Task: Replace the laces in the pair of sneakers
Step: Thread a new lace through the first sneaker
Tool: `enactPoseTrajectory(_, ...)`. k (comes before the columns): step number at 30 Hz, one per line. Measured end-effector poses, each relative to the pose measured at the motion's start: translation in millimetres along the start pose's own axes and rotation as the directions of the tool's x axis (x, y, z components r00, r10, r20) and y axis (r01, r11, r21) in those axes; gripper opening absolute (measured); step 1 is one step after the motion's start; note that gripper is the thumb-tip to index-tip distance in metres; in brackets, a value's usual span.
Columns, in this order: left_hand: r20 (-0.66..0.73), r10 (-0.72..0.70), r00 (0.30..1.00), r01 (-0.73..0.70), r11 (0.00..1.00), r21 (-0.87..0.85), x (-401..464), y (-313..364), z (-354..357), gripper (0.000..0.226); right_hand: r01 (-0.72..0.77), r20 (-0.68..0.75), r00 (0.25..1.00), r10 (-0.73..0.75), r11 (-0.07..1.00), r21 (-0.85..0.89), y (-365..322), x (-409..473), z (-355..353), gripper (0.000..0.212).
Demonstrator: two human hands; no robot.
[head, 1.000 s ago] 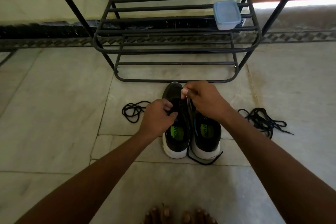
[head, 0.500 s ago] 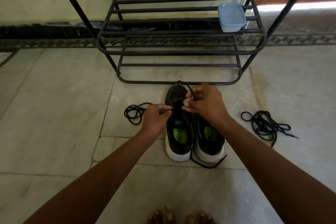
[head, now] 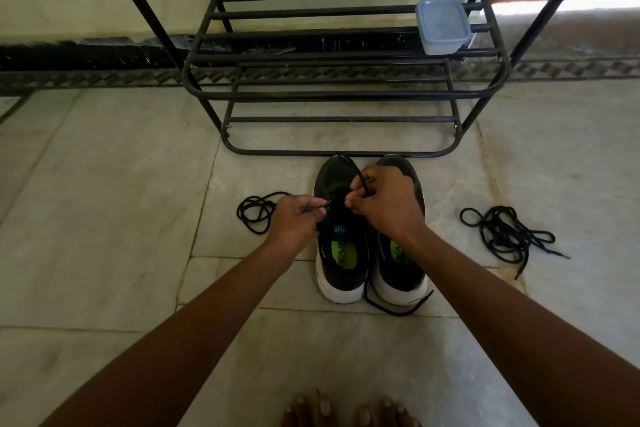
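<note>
- Since the earlier frames, both hands had drawn back from the toe toward the eyelet rows of the left sneaker [head: 341, 236], and the lace end between them had come up into a small arch over the toe.
- Nearest the camera, at 6 o'clock, bare toes [head: 349, 411] showed at the frame edge; both forearms ran up from there to the shoes.
- A slack run of lace [head: 394, 310] lay on the floor round the heel of the right sneaker [head: 401, 253], at about 5 o'clock from the pair.
- Both sneakers stood side by side, touching, heels toward the person, toes just short of the shoe rack [head: 332, 94].
- Left hand [head: 294, 222] pinched a lace tip between thumb and forefinger at the left sneaker's eyelets.
- Right hand [head: 384, 208] was curled tight round the other strand above the tongue.
- Step in hand, by judgement: threading the new lace through the left sneaker's lower eyelets; which eyelet could not be told.
- Next move would call for feeding the pinched tip through an eyelet and evening the two ends.
- One loose lace [head: 256, 211] lay at 9 o'clock from the pair, a tangled bundle [head: 505, 236] at 3 o'clock.
- Farthest, at 1 o'clock, a lidded plastic box [head: 442, 26] sat on the rack.
</note>
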State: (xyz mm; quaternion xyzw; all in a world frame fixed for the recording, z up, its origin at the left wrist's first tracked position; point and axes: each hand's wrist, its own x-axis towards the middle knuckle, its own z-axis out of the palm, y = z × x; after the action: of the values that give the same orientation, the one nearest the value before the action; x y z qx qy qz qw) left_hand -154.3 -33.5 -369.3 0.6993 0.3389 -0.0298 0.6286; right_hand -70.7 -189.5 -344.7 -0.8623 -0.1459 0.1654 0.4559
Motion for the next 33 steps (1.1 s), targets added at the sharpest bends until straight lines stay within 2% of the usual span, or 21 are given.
enactPoseTrajectory(17, 0.0, 0.017, 1.0, -0.017, 0.999, -0.034, -4.0, 2.3, -0.5, 0.019, 0.045, -0.045, 0.998, -0.048, 0.998, -0.053, -3.3, -4.8, 5.9, 0.007)
enactPoseTrajectory(22, -0.001, 0.017, 1.0, -0.017, 1.0, -0.021, -3.9, 2.2, 0.7, 0.018, 0.084, -0.106, 0.99, -0.089, 0.995, -0.054, 0.3, -6.9, 13.7, 0.006)
enactPoseTrajectory(29, -0.021, 0.055, 0.998, -0.055, 0.998, 0.025, -5.9, 1.5, 5.2, 0.028, 0.105, -0.18, 0.978, -0.107, 0.994, -0.023, 3.1, -9.3, 19.4, 0.007)
enactPoseTrajectory(33, -0.017, 0.07, 0.997, -0.069, 0.997, 0.023, -7.2, 3.6, 4.3, 0.03, 0.124, -0.165, 0.978, -0.126, 0.992, -0.018, 2.9, -10.6, 21.4, 0.008)
